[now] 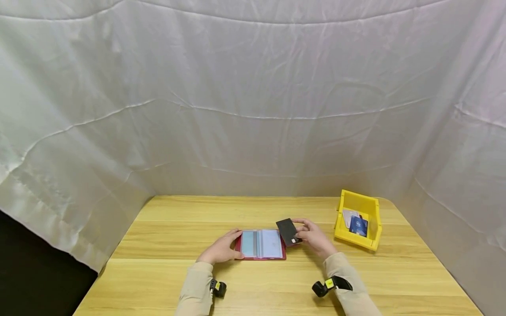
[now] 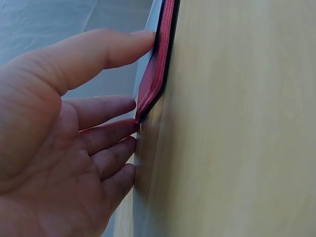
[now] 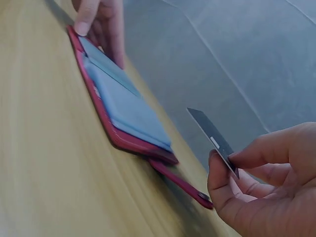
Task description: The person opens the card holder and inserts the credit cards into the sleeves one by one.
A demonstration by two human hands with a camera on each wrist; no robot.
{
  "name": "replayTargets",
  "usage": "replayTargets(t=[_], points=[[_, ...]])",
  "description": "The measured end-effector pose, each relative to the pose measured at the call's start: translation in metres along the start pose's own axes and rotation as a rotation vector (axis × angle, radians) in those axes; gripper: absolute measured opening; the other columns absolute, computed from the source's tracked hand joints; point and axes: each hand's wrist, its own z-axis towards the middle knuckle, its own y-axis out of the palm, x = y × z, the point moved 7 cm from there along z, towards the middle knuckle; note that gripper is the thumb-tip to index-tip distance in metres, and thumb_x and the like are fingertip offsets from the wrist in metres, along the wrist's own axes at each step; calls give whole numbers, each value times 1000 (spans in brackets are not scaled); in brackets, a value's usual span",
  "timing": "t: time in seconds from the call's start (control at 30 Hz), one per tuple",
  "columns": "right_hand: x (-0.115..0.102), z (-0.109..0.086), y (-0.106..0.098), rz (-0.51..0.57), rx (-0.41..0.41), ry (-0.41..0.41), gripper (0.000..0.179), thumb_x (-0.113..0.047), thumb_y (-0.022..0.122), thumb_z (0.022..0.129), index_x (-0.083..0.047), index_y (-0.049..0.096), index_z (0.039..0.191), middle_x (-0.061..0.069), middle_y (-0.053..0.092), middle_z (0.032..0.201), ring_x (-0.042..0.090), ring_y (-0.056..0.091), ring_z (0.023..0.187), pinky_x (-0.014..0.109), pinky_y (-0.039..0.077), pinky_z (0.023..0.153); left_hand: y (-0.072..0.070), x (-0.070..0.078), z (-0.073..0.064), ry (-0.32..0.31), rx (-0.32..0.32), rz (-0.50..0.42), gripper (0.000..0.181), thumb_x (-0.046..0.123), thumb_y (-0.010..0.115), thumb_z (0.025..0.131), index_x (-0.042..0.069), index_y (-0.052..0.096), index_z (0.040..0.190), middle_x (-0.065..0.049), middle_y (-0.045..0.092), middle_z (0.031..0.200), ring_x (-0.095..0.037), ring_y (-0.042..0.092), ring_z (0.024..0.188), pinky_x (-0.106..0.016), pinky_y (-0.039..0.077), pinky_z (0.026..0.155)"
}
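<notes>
A red card wallet point(image 1: 270, 243) lies unfolded on the table, with clear bluish sleeves inside. My left hand point(image 1: 221, 249) is at its left side, thumb on the lower corner and fingertips along the upper edge. The left wrist view has that thumb pressing on the wallet's red border point(image 2: 162, 61), the other fingers fairly straight. Between thumb and fingers my right hand point(image 1: 314, 237) pinches a dark card point(image 1: 286, 230) by its lower right corner. The card point(image 3: 212, 133) is raised and tilted beside the wallet's right end, above its snap strap point(image 3: 180, 182).
To the right stands a yellow bin point(image 1: 356, 242) holding a blue card point(image 1: 358, 225) and a pale card point(image 1: 348, 216). Grey-white cloth point(image 1: 253, 145) hangs behind the wooden table point(image 1: 166, 237) and at both sides. Each wrist bears a small black camera.
</notes>
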Motion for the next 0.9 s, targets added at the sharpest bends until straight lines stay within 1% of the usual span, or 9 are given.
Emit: replayTargets(t=[0.13, 0.23, 0.33, 0.43, 0.6, 0.77, 0.9], points=[[3, 5, 15, -61, -10, 10, 56, 12, 49, 83, 9, 41, 139, 15, 63, 99, 13, 60, 80, 24, 54, 71, -1, -1, 0, -2, 5, -5, 83, 22, 77, 79, 1, 37, 149, -24, 28, 157, -46, 26, 145, -64, 27, 115], [2, 7, 23, -133, -8, 2, 55, 12, 50, 80, 10, 46, 136, 21, 67, 101, 15, 62, 80, 26, 56, 70, -1, 0, 0, -7, 7, -3, 83, 22, 78, 79, 1, 37, 149, -24, 28, 157, -45, 26, 145, -63, 27, 115], [2, 9, 30, -181, -3, -3, 54, 12, 51, 79, 11, 49, 133, 25, 67, 103, 15, 63, 80, 27, 57, 70, -1, 1, -1, -8, 6, -3, 83, 21, 78, 79, 0, 37, 148, -25, 28, 157, -46, 26, 145, -63, 27, 116], [3, 10, 36, -213, 9, -7, 51, 12, 51, 79, 12, 52, 130, 26, 67, 103, 15, 63, 80, 28, 57, 68, -1, 2, -1, -4, 4, -11, 83, 20, 78, 79, 0, 37, 148, -25, 28, 157, -46, 26, 144, -63, 27, 115], [5, 14, 43, -222, 32, -8, 49, 14, 52, 77, 12, 55, 126, 24, 68, 101, 15, 63, 79, 27, 57, 67, -2, 2, -1, 2, 3, -12, 83, 20, 78, 79, 0, 37, 148, -25, 29, 157, -45, 27, 144, -62, 27, 116], [8, 19, 49, -211, 49, -2, 50, 15, 52, 76, 13, 56, 125, 22, 69, 99, 13, 62, 78, 24, 56, 67, -2, 2, 0, 9, 5, -14, 83, 20, 79, 78, -2, 38, 147, -26, 29, 156, -46, 28, 144, -62, 27, 115], [5, 21, 53, -236, 75, -16, 49, 16, 51, 75, 13, 57, 123, 22, 69, 98, 15, 61, 78, 24, 55, 66, -1, 2, -1, 13, 10, -10, 83, 20, 79, 78, -2, 38, 147, -26, 30, 156, -46, 28, 143, -62, 27, 116]])
